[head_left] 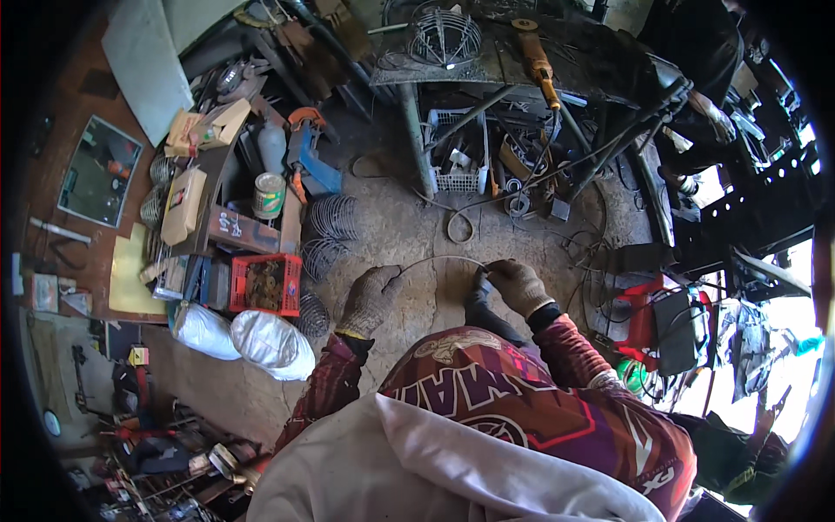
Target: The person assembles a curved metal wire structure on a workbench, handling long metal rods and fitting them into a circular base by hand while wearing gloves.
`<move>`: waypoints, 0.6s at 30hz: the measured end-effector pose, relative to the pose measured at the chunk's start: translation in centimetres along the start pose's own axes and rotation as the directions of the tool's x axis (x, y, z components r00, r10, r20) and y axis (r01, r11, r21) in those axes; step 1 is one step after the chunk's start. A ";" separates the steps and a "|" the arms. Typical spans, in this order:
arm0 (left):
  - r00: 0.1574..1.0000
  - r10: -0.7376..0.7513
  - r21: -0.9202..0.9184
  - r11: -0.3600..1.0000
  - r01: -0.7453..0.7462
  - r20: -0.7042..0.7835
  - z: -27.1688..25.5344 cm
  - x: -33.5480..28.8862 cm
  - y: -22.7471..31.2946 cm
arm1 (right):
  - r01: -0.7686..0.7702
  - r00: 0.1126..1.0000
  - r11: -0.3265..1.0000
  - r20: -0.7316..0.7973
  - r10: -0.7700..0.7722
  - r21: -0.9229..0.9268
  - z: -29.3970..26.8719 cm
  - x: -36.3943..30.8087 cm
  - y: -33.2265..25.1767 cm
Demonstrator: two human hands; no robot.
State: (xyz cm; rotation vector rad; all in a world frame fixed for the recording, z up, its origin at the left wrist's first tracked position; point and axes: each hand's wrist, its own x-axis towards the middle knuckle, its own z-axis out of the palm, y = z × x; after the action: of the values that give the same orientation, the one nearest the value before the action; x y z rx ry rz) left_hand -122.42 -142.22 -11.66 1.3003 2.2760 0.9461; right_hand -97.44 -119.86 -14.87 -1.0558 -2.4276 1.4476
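Note:
A thin curved metal wire point(442, 257) arches between my two gloved hands in front of my body. My left hand point(369, 301), in a grey knit glove, is closed round the wire's left end. At the other end, my right hand point(520, 287), gloved alike, pinches the wire with its fingers. My dark shoe point(477, 291) shows on the floor just beside my right hand. Left of my hands lie stacks of wire rings point(330, 217), with more ring coils point(311, 315) beside the red crate.
Ahead stands a metal workbench point(496, 74) bearing an orange angle grinder point(539, 65) and a wire cage point(445, 39). Underneath is a white crate point(457, 178). Cables point(522, 222) trail over the floor. A red crate point(265, 285) and white sacks point(271, 344) stand left. A person's hand point(711, 116) shows far right.

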 end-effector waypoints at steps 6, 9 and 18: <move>0.987 -0.160 -0.246 0.958 0.150 -0.019 1.2 12.4 -2.7 | 0.207 0.969 0.978 -0.132 -0.207 -0.012 -5.1 14.9 -0.5; 0.992 -0.109 -0.305 0.949 0.085 -0.064 -0.6 19.9 -2.0 | 0.226 0.959 0.967 -0.149 -0.242 -0.115 -9.8 21.5 -4.1; 0.975 0.098 -0.220 0.965 -0.142 -0.199 -5.0 42.7 -0.8 | 0.122 0.926 0.992 -0.360 -0.110 0.012 -16.4 37.5 -7.7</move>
State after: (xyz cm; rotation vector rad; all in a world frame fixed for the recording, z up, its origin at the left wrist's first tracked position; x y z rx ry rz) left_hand -147.89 -107.75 -7.64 1.3060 2.1547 1.3860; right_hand -122.27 -86.94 -8.61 -1.0433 -2.1578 1.1380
